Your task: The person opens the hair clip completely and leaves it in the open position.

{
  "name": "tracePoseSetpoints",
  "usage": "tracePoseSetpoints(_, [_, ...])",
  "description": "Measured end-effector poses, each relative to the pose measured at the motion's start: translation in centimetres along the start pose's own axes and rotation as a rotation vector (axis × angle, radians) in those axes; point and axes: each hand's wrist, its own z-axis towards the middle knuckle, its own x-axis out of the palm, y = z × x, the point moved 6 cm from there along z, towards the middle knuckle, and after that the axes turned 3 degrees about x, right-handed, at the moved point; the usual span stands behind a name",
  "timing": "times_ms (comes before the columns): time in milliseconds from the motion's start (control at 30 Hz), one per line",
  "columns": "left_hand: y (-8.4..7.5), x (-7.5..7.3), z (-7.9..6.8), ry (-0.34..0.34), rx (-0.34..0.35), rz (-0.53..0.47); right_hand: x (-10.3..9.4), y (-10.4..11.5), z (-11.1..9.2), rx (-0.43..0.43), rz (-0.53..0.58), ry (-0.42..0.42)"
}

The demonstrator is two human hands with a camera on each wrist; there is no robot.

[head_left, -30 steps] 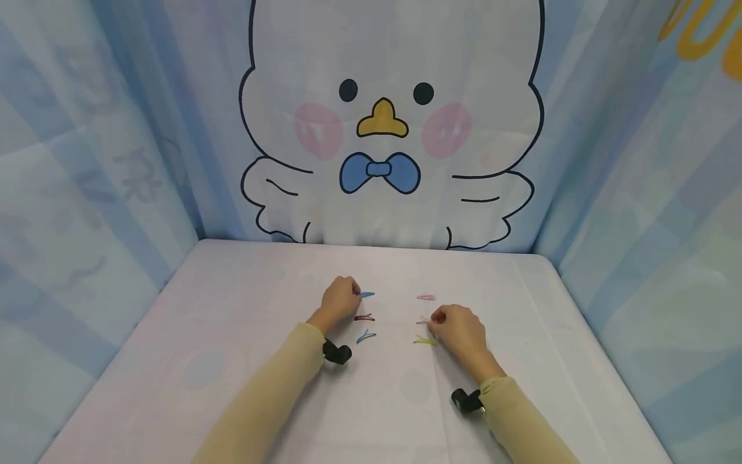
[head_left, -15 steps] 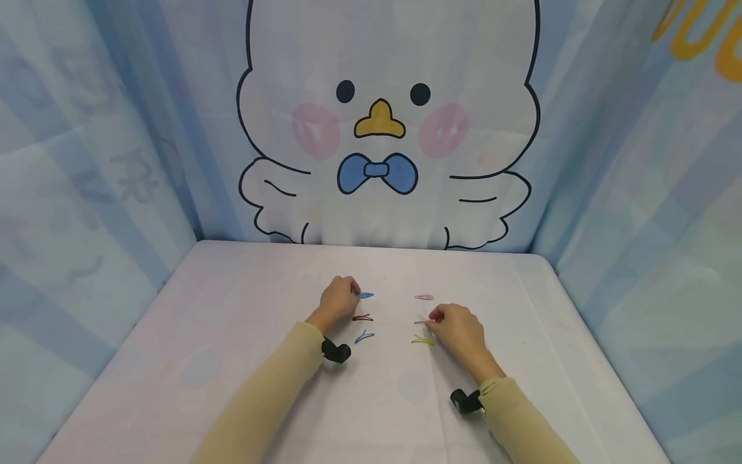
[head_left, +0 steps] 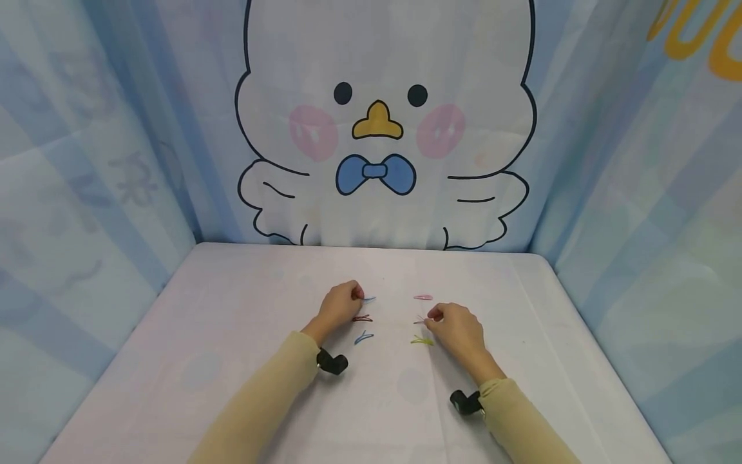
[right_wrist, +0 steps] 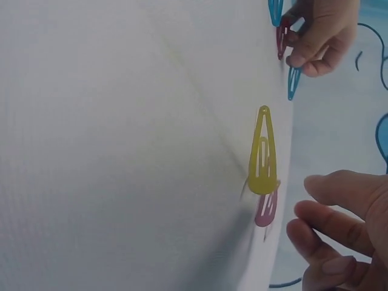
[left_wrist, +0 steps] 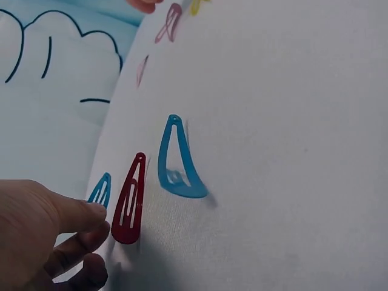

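Note:
My left hand pinches a blue snap hair clip between thumb and fingers, at the far end of the left column. Nearer in that column lie a dark red hair clip and another blue hair clip, its frame popped up. My right hand hovers beside the middle clip of the right column, a dusty pink hair clip. Its thumb and fingers are apart with nothing between them in the right wrist view. A yellow-green hair clip lies nearer, and a pink hair clip lies farther back.
The clips lie on a white-covered table. Behind its far edge hangs a curtain with a cartoon bird, and printed curtains enclose both sides. Black wrist cameras sit on both forearms.
My left hand shifts slightly and turns the blue hair clip, which now appears thinner, more edge-on. My right hand stays almost still. The head view drifts a little.

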Motion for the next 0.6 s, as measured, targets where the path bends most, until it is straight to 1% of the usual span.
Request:
tracePoseSetpoints(167, [-1.2, -0.3, -1.2, -0.023, 0.079, -0.039, -0.3, 1.0, -0.4, -0.039, 0.005, -0.002])
tracePoseSetpoints(300, [-2.7, -0.8, -2.6, -0.038, 0.148, -0.074, -0.5, 2.5, -0.9, -0.098, 0.001, 0.006])
tracePoseSetpoints(367, [-3.6, -1.1, -3.4, -0.040, 0.191, -0.102, -0.6, 3.3, -1.3, -0.125, 0.002, 0.023])
tracePoseSetpoints(600, [-6.6, -2.5, -6.7, -0.042, 0.292, -0.181, -1.1, 6.0, -3.3, -0.221, 0.055, 0.113])
